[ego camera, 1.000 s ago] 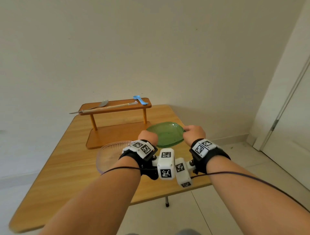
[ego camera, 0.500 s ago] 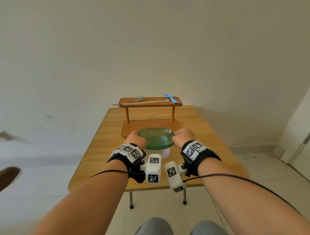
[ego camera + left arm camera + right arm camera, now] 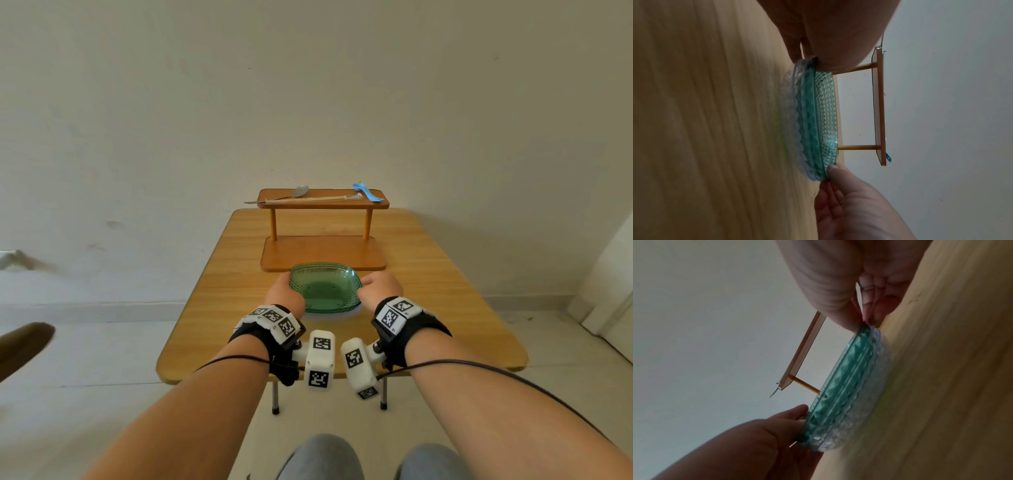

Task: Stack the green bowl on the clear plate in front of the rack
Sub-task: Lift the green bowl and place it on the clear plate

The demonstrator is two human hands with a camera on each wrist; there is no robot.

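The green bowl [image 3: 325, 287] sits nested in the clear plate [image 3: 352, 312] on the wooden table [image 3: 239, 308], just in front of the rack [image 3: 323, 253]. My left hand [image 3: 286, 294] pinches the bowl's left rim and my right hand [image 3: 380, 289] pinches its right rim. In the left wrist view the left hand [image 3: 812, 60] has its thumb on the bowl [image 3: 818, 121], with the plate [image 3: 795, 116] under it. The right wrist view has the right hand [image 3: 863, 324] pinching the bowl [image 3: 840, 386] above the plate [image 3: 865, 395].
On the rack's top shelf [image 3: 323, 204] lie a metal spoon [image 3: 298, 192], a wooden-handled utensil [image 3: 308, 199] and a blue spoon [image 3: 366, 192]. The table's near edge [image 3: 342, 375] is close behind my wrists. A door frame [image 3: 609, 291] stands at the right.
Both hands carried the green bowl left from beside the clear plate to over it and lowered it onto the plate. The head view also swung to face the rack squarely.
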